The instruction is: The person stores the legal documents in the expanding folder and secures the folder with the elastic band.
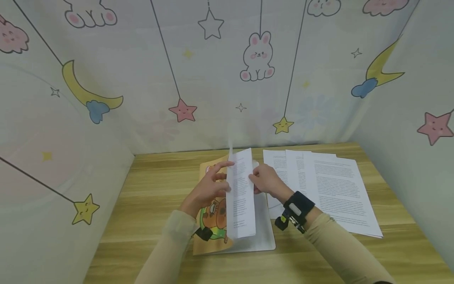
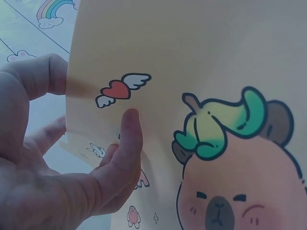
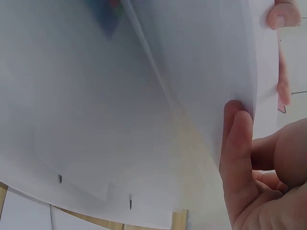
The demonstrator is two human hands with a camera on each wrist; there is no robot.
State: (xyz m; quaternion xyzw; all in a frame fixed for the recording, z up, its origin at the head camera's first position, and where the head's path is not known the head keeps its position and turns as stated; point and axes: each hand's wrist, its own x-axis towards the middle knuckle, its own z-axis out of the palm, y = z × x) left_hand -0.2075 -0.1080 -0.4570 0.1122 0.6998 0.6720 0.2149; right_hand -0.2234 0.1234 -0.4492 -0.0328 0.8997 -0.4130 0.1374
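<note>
An orange folder with a cartoon animal on its cover lies partly open on the table. My left hand holds the raised edge of the cover, with fingers on both faces of it in the left wrist view. Printed white sheets stand up from the opening. At their right edge, my right hand pinches the paper between thumb and fingers, seen closer in the right wrist view. Below spreads the folder's white inside, with two small dark marks near its edge. How many sheets are held I cannot tell.
Several printed pages lie overlapping to the right of the folder on the wooden table. White fabric walls with cartoon stars, moons and rabbits enclose the back and sides.
</note>
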